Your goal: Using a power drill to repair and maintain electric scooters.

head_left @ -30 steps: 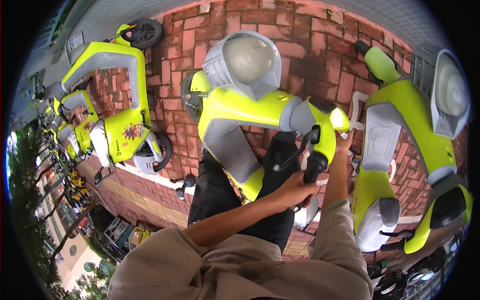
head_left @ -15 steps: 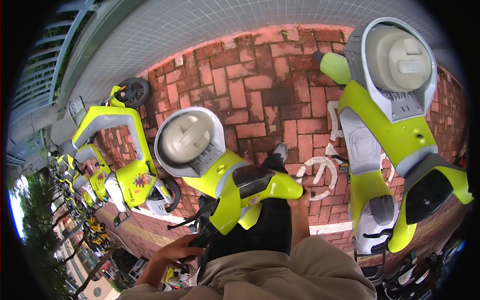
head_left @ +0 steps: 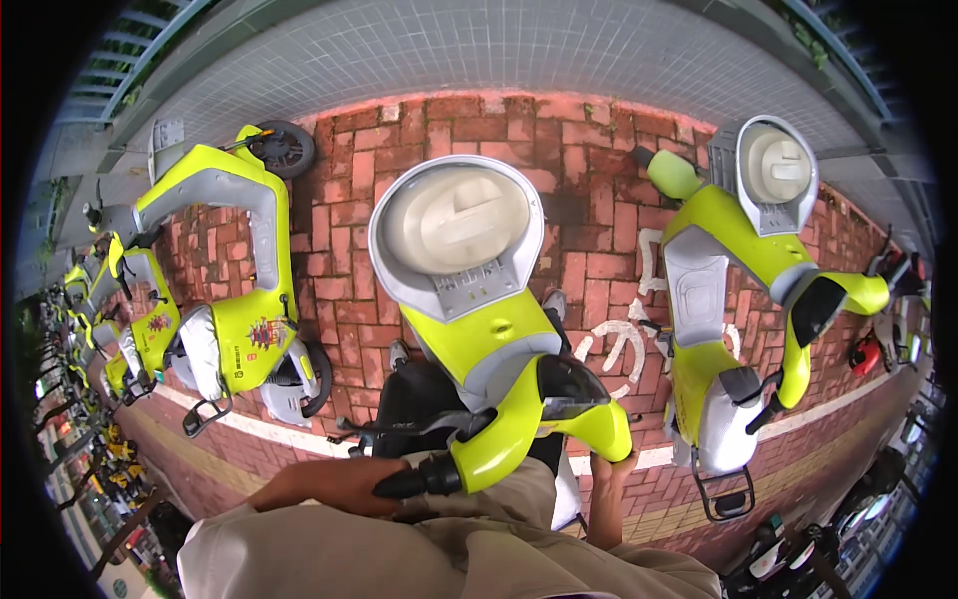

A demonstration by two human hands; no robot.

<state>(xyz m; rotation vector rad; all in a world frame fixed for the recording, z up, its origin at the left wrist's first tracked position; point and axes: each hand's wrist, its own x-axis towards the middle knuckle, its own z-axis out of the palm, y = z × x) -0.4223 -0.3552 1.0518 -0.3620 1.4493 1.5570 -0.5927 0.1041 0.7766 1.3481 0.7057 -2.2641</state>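
Note:
A yellow-green scooter (head_left: 504, 324) stands in front of me, its handlebar turned at an angle. My left hand (head_left: 361, 481) is at the black left grip (head_left: 424, 477), which lies across it; its fingers are hidden. My right hand (head_left: 611, 469) is closed at the right end of the handlebar, partly under the yellow-green cover (head_left: 599, 431). The scooter's grey front basket (head_left: 384, 265) holds a rounded beige helmet-like piece (head_left: 459, 222). My dark-trousered legs and shoes show on both sides of the frame.
Another yellow-green scooter (head_left: 733, 235) stands to the right, with a beige piece in its basket. More scooters (head_left: 254, 334) line up on the left. A grey tiled wall (head_left: 479, 55) runs behind the red brick paving (head_left: 344, 235). White markings (head_left: 611, 344) lie on the bricks.
The scooter's basket has swung right and the handlebar has turned and come nearer to me. My right hand has moved nearer with it. The view has shifted, showing more of the right side.

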